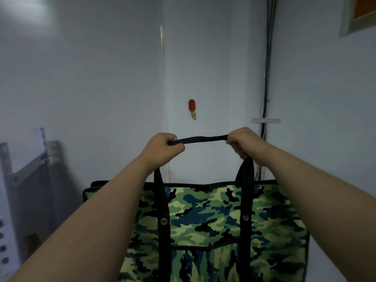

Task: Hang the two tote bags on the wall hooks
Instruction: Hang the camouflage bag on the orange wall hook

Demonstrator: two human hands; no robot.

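A green camouflage tote bag (213,226) with black straps hangs in front of me. My left hand (162,148) and my right hand (245,142) each grip one end of its black handle (198,139), which is stretched level between them. A red wall hook (192,108) with a small metal prong is fixed to the white wall, a little above the handle's middle. No second tote bag is in view.
A grey metal rack (22,190) leans at the left against the wall. Cables (266,88) run down the corner at the right, with a taped label across them. A framed opening (360,15) sits at the top right.
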